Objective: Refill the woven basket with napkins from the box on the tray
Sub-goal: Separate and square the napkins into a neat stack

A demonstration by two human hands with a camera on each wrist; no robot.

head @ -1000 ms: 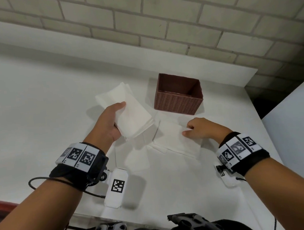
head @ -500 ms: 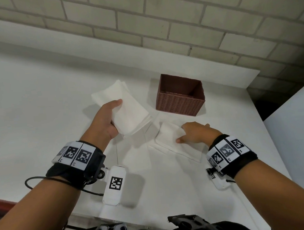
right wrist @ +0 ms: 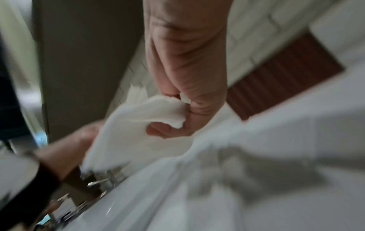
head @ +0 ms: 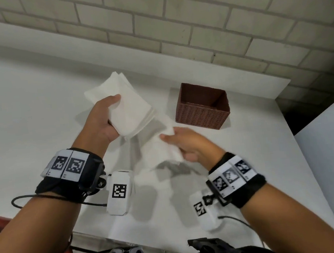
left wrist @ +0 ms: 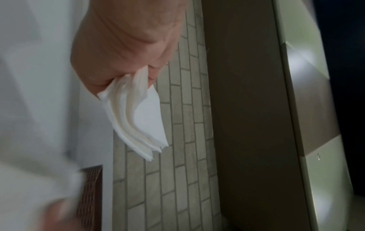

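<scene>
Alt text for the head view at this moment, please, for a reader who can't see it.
Over a white table, the left hand holds a stack of white napkins and the right hand pinches a smaller napkin bundle. The empty brown woven basket stands just beyond, below a brick wall.

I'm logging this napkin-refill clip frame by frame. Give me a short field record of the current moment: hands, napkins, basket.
left hand: grips a stack of white folded paper napkins, raised off the table
right hand: pinches a smaller white napkin bundle, blurred
brown woven rectangular basket: upright on the white table, no napkins visible inside
napkin box, tray: cannot be told apart
</scene>
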